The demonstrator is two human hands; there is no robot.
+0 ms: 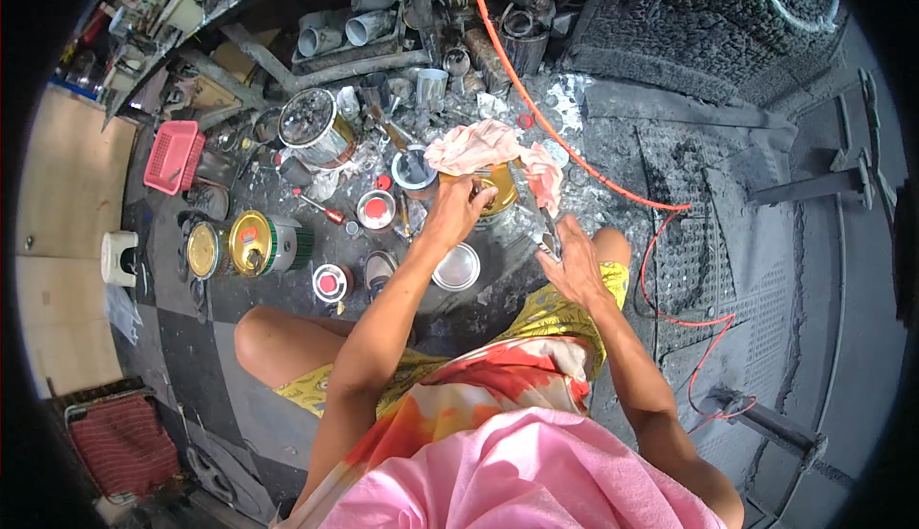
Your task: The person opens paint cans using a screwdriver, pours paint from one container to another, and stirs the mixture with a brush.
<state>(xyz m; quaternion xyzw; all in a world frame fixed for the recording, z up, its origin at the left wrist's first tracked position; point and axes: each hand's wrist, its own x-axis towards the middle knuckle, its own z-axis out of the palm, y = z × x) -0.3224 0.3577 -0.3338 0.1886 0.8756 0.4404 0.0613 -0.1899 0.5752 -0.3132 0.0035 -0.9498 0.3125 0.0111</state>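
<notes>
My left hand (456, 211) is closed at the near left rim of a gold-coloured metal tin (502, 190), its thumb stretched over the tin. A crumpled pale pink rag (471, 146) lies across the tin's far side. To the right of it, my right hand (576, 266) is closed round a slim, paint-smeared tool (547, 235), whose exact kind I cannot make out. The tool slants up toward the tin, and another fold of pink cloth (544, 180) hangs beside its upper part. A round silver lid (456, 268) rests on the floor just below my left wrist.
Paint tins (257, 242) and a large smeared can (317, 129) stand at left, with a red-handled screwdriver (330, 214) nearby. A pink basket (173, 157) sits farther left. An orange hose (536, 119) runs down the right side. Cluttered shelving (354, 65) stands at the back.
</notes>
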